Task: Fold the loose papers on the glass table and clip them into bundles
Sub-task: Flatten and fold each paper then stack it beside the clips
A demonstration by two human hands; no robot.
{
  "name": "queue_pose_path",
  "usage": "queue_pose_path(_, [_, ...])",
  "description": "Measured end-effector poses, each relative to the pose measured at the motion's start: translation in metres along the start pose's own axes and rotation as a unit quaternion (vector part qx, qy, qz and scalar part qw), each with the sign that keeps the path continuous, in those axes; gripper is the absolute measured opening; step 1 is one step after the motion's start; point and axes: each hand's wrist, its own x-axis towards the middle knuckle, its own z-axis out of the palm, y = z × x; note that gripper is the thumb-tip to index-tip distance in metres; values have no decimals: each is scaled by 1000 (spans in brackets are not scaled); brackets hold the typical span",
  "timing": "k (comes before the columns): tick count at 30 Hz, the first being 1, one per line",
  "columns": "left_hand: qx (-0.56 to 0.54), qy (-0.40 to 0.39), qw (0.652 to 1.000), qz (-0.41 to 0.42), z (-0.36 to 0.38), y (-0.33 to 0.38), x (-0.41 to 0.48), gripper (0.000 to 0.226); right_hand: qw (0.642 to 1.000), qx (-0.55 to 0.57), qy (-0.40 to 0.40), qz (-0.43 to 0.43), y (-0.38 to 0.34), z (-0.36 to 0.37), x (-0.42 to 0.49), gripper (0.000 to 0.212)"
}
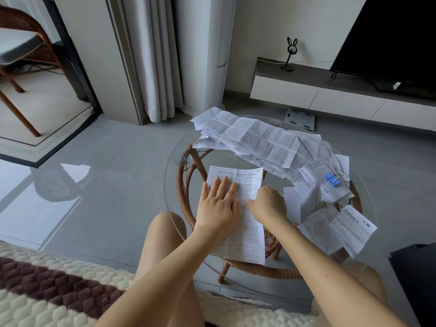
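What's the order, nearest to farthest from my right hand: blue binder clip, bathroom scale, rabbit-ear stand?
1. blue binder clip, just right of the right hand.
2. bathroom scale, on the floor beyond.
3. rabbit-ear stand, on the TV cabinet.

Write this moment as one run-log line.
left hand: pressed flat on printed sheet | right hand: fingers curled at sheet's right edge | blue binder clip: on folded papers | unfolded pile: far side of glass table
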Motion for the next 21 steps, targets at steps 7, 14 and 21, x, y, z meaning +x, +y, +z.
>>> queue_pose_path(7, [8, -15, 1000, -7, -5, 2, 0, 69, 996, -48, 78, -23, -9, -10, -22, 27])
queue_pose_path(14, [45, -38, 998, 6, -7, -1, 0, 53, 977, -67, 115, -167, -3, 51, -84, 66])
queue_pose_path(21, [26, -25, 999, 14, -8, 1, -1, 52, 981, -84, 78, -157, 23, 56, -101, 53])
